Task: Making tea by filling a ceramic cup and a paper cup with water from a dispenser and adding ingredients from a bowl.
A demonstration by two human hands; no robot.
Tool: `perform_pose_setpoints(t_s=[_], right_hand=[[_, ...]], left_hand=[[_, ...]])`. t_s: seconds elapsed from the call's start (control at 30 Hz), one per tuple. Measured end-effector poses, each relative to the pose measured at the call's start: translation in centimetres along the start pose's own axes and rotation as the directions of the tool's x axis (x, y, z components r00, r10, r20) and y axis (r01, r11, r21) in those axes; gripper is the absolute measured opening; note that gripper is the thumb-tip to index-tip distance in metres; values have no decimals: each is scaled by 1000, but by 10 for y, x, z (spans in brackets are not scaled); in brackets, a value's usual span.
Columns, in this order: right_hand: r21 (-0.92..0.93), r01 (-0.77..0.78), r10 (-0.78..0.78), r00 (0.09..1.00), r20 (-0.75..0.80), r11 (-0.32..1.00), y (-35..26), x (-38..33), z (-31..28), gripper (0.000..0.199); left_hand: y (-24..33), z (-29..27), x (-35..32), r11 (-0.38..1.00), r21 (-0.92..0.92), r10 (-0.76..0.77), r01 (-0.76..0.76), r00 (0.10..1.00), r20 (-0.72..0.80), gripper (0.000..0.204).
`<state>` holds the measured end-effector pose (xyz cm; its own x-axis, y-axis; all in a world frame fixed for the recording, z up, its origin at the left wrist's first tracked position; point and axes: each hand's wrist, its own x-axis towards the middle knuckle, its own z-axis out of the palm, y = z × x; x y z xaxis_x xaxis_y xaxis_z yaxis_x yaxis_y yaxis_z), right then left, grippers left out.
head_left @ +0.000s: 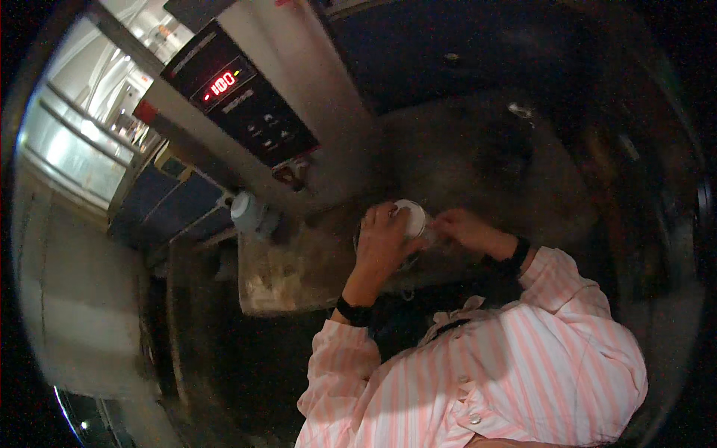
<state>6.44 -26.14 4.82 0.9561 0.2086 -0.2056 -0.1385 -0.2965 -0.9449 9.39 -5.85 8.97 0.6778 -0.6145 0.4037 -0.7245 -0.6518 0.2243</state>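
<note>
In front of my chest, over the work surface, my left hand [381, 235] is wrapped round a small white round object [410, 216] with a pale rim. Its kind cannot be made out in the dim light; it could be a lid, a cup or a roll. Close by on the right, my right hand [464, 228] has its fingertips pinched together near the object's lower right edge. Whatever lies between those fingertips is too small and dark to name.
A grey worktop [291, 276] extends beneath my hands. At the upper left stands a metal machine housing with a black control panel [239, 97] and a lit red display. Near the worktop's left edge is a light blue-white bottle-like item [250, 213].
</note>
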Motion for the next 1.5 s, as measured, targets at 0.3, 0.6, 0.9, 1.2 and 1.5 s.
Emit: perform_pose_setpoints(t_s=[0.3,0.6,0.9,1.2,1.5], right_hand=[[87,514,-504,856,-113,854,23,-33,-20,28],[324,110,-45,979,-200,940,36,-96,-79,34],[383,-10,196,871,-451,924,65,-207,-208,35],[388,87,302,482,-823,918,165,-295,-409,30],[305,170,272,192,-943,937,296,-344,-571,32]], left_hand=[[31,30,40,984,-159,83,-85,996,-22,69],[99,36,71,884,-431,231,-183,971,63,85],[200,96,143,836,-410,441,-363,891,110,94],[261,138,174,903,-429,105,7,966,237,87],[219,98,125,942,-273,-213,197,976,-32,73]])
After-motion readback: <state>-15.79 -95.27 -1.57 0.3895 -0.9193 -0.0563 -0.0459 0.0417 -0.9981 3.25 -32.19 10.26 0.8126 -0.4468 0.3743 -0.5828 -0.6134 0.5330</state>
